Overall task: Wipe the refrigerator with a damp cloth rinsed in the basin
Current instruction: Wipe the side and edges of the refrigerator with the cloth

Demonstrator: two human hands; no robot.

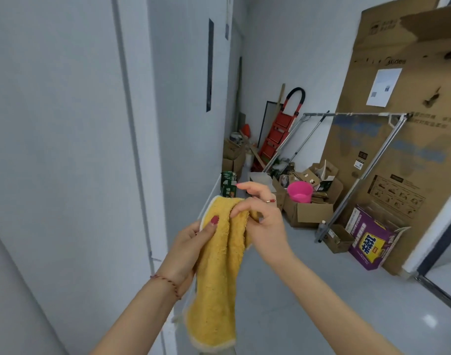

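Observation:
A yellow terry cloth (219, 272) with a pale edge hangs down in front of me, held up at its top by both hands. My left hand (191, 249) grips its upper left part, thumb pressed on the front. My right hand (260, 221) pinches the upper right fold between thumb and fingers, index finger stretched out. The tall white refrigerator (65, 124) fills the left half of the view, its door seam running top to bottom. A pink basin (300, 192) sits on a cardboard box further back on the floor.
A huge cardboard carton (403, 111) leans at the right, with a metal rack frame (352, 160) in front. A red step ladder (278, 134), several open boxes, a purple box (373, 239) and a green packet (228, 184) crowd the far floor. Grey floor lies to my right.

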